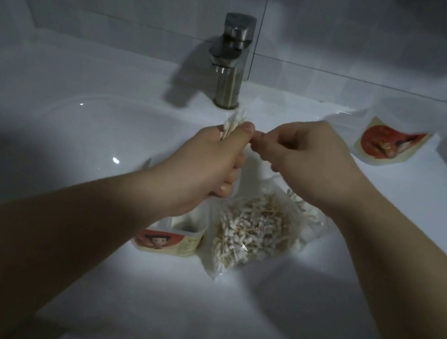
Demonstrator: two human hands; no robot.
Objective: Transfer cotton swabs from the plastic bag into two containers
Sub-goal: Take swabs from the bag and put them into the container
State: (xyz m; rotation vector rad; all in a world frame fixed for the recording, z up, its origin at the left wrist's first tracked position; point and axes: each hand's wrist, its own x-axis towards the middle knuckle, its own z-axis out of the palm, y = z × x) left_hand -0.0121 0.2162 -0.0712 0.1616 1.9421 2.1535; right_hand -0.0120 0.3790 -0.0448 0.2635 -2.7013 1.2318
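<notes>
A clear plastic bag (253, 228) full of wooden-stemmed cotton swabs lies in the white sink basin. My left hand (211, 164) grips a bundle of cotton swabs (235, 122) upright above the bag, their white tips sticking out past my fingers. My right hand (302, 153) is beside it, its fingertips pinched together against the bundle at the left thumb. A white container (174, 240) with a red cartoon label sits in the basin left of the bag, partly hidden by my left wrist. A second labelled container (391, 142) stands on the counter at the right.
A steel faucet (232, 60) rises at the back of the sink (75, 119), just behind my hands. Tiled walls close in behind and to the right. The lighting is dim away from the basin's middle.
</notes>
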